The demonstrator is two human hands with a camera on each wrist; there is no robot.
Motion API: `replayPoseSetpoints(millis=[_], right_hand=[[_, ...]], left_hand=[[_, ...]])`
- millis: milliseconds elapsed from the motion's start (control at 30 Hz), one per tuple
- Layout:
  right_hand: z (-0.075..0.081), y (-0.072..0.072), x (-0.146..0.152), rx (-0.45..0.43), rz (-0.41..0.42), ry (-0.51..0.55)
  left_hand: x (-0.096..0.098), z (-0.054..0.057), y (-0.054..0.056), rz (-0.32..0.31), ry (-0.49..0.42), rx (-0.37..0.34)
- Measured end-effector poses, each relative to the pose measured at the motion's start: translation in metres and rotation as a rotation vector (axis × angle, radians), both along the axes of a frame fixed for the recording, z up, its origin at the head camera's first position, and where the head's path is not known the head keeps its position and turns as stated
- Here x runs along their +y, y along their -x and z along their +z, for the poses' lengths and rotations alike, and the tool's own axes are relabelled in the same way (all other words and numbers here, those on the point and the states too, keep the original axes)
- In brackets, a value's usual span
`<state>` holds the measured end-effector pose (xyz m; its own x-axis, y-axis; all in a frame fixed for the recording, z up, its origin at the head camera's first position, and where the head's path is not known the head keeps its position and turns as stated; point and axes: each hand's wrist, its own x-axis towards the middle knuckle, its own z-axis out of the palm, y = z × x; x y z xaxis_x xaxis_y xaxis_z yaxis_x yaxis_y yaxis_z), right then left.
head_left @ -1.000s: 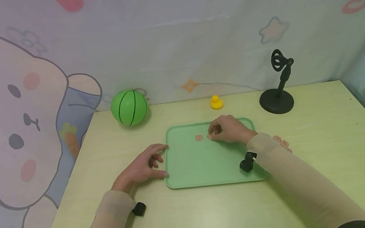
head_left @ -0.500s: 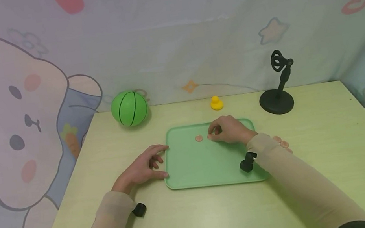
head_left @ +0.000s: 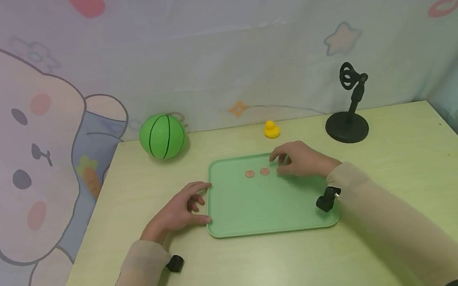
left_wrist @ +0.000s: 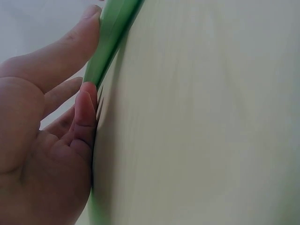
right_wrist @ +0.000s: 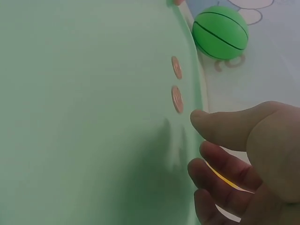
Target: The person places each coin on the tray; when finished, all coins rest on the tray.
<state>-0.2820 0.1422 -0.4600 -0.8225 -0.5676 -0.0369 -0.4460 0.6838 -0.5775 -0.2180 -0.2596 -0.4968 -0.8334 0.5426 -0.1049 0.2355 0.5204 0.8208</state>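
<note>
Two copper-coloured coins lie side by side near the far edge of the green tray point(head_left: 244, 210): a left coin point(head_left: 250, 173) and a right coin point(head_left: 264, 171). My right hand point(head_left: 301, 159) hovers over the tray just right of the right coin, thumb and fingers apart with nothing between them. In the right wrist view both coins lie flat beyond the thumb, apart from it. My left hand point(head_left: 175, 210) rests at the tray's left edge, thumb and index finger spread along the rim. From the left wrist view, the thumb touches the green rim point(left_wrist: 110, 33).
Behind the tray stand a green ball point(head_left: 162, 136) with black lines, a yellow toy duck point(head_left: 271, 129) and a black stand point(head_left: 347, 127). A printed cloth backdrop point(head_left: 206, 56) hangs behind the table point(head_left: 250, 274). The right forearm crosses the tray's right side.
My right hand has let go of the right coin and moved right, uncovering it. Its forearm now covers several coins seen earlier on the table right of the tray. The left hand stays put.
</note>
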Motion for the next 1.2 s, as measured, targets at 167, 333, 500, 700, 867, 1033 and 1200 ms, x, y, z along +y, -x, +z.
replayPoseSetpoints(millis=[167,333,500,700,867,1033,1200], right_hand=[[0.005,-0.003,0.025,0.014,0.002,-0.006],[0.011,-0.009,0.054,0.035,-0.027,0.003],[0.014,-0.014,0.083,0.064,-0.063,0.004],[0.012,-0.021,0.112,0.045,-0.112,-0.029],[0.007,-0.024,0.132,-0.044,-0.116,-0.050],[-0.004,-0.024,0.141,-0.073,-0.087,-0.053],[-0.009,-0.024,0.141,-0.062,-0.075,-0.028]], left_hand=[[0.001,0.001,0.000,0.003,0.006,-0.004],[0.001,0.000,0.000,0.008,0.005,-0.005],[0.001,-0.001,0.001,0.010,-0.015,-0.016],[0.001,-0.001,0.001,0.007,-0.022,-0.023],[0.001,-0.001,0.001,0.009,-0.018,-0.027],[0.001,-0.001,0.001,0.018,-0.004,-0.033],[0.001,-0.001,0.001,0.021,-0.006,-0.035]])
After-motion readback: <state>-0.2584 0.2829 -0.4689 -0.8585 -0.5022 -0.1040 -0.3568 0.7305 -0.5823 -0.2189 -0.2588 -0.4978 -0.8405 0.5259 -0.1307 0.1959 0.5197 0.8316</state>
